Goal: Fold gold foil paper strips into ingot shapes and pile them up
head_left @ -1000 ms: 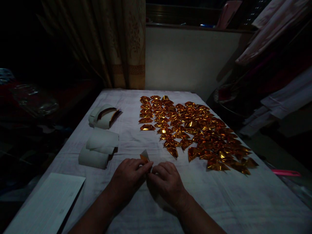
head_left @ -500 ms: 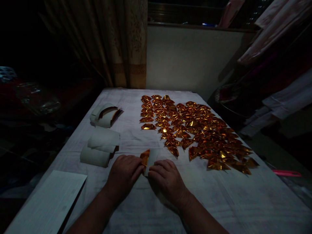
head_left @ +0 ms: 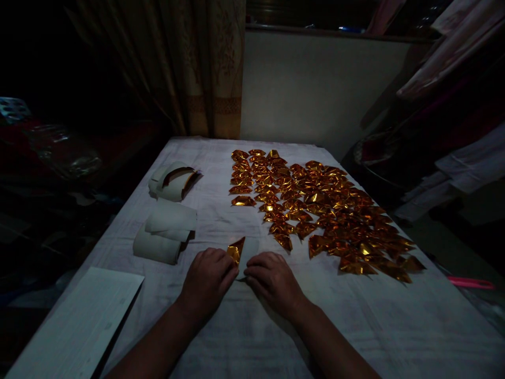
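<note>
Near the middle of the table, my left hand (head_left: 208, 276) pinches a sheet of gold foil paper (head_left: 235, 249). A slanted gold fold shows beyond its fingertips, while the paper's pale underside extends to the right. My right hand (head_left: 276, 279) is closed, its fingertips at the right part of that sheet. My fingers partly hide the paper's lower edge. Beyond and to the right lie many folded gold foil pieces (head_left: 315, 199), shaped like small ingots and set close together in rows.
Curved pale sheets (head_left: 158, 243) lie on the left of the cloth-covered table (head_left: 213, 326), with another curled stack (head_left: 173, 181) behind them. A flat white board or box (head_left: 79, 321) sits at the near left. A curtain (head_left: 197, 79) and hanging clothes (head_left: 465, 158) are beyond the table.
The gold fold by my left hand has become more pointed and leans right. My right fingertips have shifted slightly along the sheet. The view has tilted a little.
</note>
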`<action>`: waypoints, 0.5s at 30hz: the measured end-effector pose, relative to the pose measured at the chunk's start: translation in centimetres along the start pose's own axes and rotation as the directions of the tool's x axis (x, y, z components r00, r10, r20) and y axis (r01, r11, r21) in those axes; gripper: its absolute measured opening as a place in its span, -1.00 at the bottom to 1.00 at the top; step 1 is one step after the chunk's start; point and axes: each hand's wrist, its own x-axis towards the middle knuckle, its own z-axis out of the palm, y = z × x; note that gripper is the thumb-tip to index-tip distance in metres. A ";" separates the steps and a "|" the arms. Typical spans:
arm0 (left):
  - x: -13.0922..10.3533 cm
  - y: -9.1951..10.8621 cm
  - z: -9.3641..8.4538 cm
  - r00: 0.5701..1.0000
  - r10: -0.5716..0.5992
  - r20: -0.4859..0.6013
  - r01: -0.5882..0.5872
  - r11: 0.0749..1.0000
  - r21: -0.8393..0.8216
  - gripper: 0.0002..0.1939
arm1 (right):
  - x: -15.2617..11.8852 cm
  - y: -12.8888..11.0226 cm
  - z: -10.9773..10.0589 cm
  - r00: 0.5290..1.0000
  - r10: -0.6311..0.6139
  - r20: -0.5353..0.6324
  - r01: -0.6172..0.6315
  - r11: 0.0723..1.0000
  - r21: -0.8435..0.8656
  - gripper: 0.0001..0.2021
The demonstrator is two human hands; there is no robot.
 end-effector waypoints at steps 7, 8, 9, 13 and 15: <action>0.0 0.0 -0.1 0.997 -0.040 0.061 0.043 0.998 -0.049 -0.88 | 1.2 -0.3 0.2 0.978 0.190 0.081 -0.194 0.980 0.044 -0.95; 0.0 0.0 -0.1 0.997 -0.044 0.060 0.047 0.997 -0.056 -0.88 | 1.4 -0.3 0.2 0.974 0.209 0.082 -0.214 0.976 0.049 -0.94; 0.0 0.0 -0.1 0.997 -0.048 0.057 0.051 0.997 -0.061 -0.88 | 1.5 -0.4 0.3 0.971 0.226 0.081 -0.231 0.972 0.051 -0.94; 0.0 0.1 -0.1 0.996 -0.060 0.061 0.065 0.995 -0.078 -0.87 | 1.7 -0.7 0.6 0.963 0.265 0.050 -0.267 0.962 0.047 -0.93; -0.1 0.1 -0.2 0.996 -0.062 0.068 0.068 0.994 -0.086 -0.87 | 1.6 -0.7 0.8 0.960 0.277 0.026 -0.278 0.960 0.038 -0.91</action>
